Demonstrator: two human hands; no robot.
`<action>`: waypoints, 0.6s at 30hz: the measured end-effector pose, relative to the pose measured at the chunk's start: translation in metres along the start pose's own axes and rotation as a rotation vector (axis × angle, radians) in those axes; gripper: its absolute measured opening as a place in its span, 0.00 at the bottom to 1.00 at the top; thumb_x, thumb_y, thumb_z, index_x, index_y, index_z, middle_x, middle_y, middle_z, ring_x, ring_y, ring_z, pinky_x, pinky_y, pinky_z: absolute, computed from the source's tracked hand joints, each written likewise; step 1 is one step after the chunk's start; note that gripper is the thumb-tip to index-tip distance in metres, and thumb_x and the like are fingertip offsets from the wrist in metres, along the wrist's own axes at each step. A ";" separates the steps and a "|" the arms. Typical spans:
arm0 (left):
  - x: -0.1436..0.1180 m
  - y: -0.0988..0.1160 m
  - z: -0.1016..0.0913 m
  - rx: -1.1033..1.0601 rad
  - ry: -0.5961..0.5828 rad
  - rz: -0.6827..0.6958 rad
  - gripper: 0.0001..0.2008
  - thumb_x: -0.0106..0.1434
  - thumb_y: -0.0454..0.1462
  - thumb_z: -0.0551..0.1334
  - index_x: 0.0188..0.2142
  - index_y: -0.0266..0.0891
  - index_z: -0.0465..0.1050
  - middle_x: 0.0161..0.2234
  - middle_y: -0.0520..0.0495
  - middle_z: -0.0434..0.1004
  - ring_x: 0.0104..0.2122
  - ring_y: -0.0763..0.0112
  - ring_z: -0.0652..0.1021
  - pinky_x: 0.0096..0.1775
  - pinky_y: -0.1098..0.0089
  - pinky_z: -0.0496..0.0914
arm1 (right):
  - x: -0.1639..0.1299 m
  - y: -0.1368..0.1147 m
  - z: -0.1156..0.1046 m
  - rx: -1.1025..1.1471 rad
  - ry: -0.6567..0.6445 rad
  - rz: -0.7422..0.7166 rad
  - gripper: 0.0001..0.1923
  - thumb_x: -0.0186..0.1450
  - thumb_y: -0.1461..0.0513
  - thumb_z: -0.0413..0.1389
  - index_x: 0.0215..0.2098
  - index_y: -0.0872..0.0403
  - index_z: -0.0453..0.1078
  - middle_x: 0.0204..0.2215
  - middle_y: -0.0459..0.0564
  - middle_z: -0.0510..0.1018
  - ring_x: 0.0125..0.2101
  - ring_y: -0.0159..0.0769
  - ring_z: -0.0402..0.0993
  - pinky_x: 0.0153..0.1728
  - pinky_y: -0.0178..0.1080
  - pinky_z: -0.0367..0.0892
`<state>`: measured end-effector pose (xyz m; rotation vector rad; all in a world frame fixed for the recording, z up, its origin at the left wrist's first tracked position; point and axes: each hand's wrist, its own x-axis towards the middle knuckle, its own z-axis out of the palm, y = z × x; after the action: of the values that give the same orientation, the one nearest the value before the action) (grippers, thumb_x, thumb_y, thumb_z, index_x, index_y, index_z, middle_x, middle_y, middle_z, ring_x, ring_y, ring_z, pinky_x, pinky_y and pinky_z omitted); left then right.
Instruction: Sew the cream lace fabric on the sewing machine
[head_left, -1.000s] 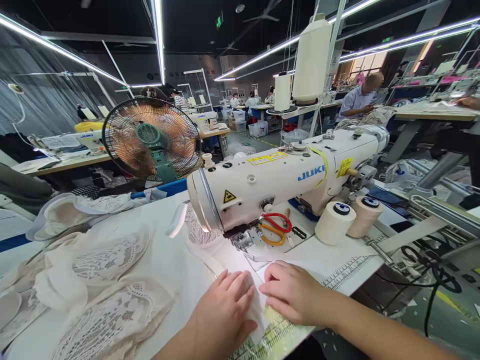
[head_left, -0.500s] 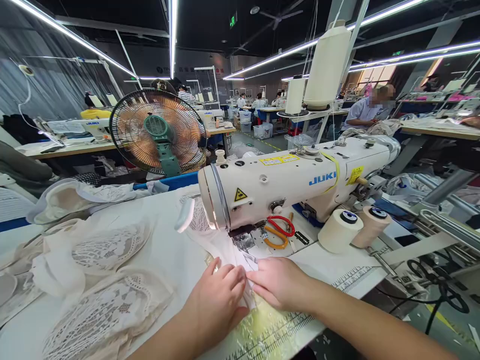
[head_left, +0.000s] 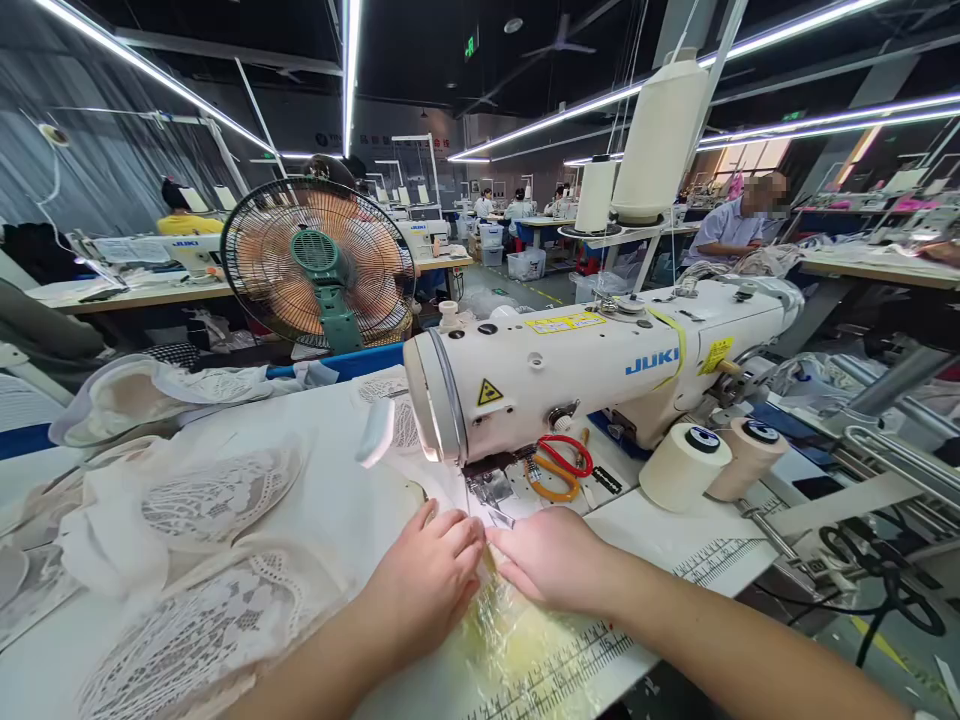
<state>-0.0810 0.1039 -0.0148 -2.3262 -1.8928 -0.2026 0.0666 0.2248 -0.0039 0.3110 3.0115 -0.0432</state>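
White fabric [head_left: 450, 490] is being pressed flat on the table [head_left: 675, 545] just in front of the presser foot [head_left: 491, 490] of the sewing machine [head_left: 592, 375]. Left hand [head_left: 427, 580] is being held palm down, fingers together, on the fabric. Right hand [head_left: 551, 555] is being laid beside it, fingertips nearly touching, fingers together. Scissors [head_left: 559, 465] are lying under the machine arm; two thread cones [head_left: 709, 460] are standing to the right.
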 end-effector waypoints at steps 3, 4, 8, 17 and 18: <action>0.001 -0.002 -0.002 -0.008 -0.008 0.002 0.13 0.61 0.33 0.53 0.43 0.39 0.71 0.46 0.43 0.75 0.46 0.58 0.73 0.52 0.50 0.62 | 0.000 -0.002 -0.002 0.023 -0.014 0.014 0.15 0.66 0.57 0.47 0.45 0.56 0.68 0.27 0.53 0.77 0.25 0.44 0.73 0.19 0.37 0.56; 0.001 -0.003 -0.002 -0.014 -0.009 0.001 0.13 0.61 0.34 0.53 0.44 0.38 0.71 0.46 0.43 0.75 0.47 0.57 0.72 0.52 0.50 0.62 | 0.000 -0.002 -0.003 0.028 -0.018 0.022 0.15 0.66 0.57 0.47 0.45 0.56 0.67 0.27 0.54 0.77 0.25 0.44 0.74 0.19 0.38 0.57; -0.001 -0.008 0.003 -0.042 -0.013 0.000 0.16 0.61 0.39 0.55 0.48 0.39 0.69 0.48 0.42 0.74 0.48 0.56 0.72 0.53 0.48 0.60 | -0.001 -0.004 -0.003 0.044 -0.024 0.040 0.17 0.66 0.59 0.46 0.49 0.57 0.66 0.30 0.54 0.78 0.26 0.45 0.74 0.19 0.38 0.58; 0.000 -0.016 0.008 -0.030 0.002 0.002 0.16 0.62 0.39 0.54 0.47 0.40 0.70 0.48 0.41 0.74 0.48 0.56 0.71 0.53 0.51 0.60 | -0.011 -0.001 0.017 0.109 0.113 0.042 0.19 0.66 0.58 0.45 0.53 0.55 0.65 0.33 0.54 0.77 0.30 0.44 0.73 0.25 0.38 0.62; 0.001 -0.017 0.008 -0.026 0.010 -0.003 0.16 0.62 0.39 0.53 0.47 0.40 0.70 0.48 0.42 0.74 0.49 0.56 0.71 0.53 0.51 0.60 | -0.012 -0.001 0.019 0.118 0.126 0.040 0.20 0.66 0.58 0.45 0.53 0.55 0.65 0.33 0.54 0.77 0.30 0.43 0.73 0.25 0.38 0.62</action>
<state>-0.0978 0.1095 -0.0224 -2.3342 -1.9010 -0.2394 0.0799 0.2209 -0.0214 0.4002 3.1326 -0.2069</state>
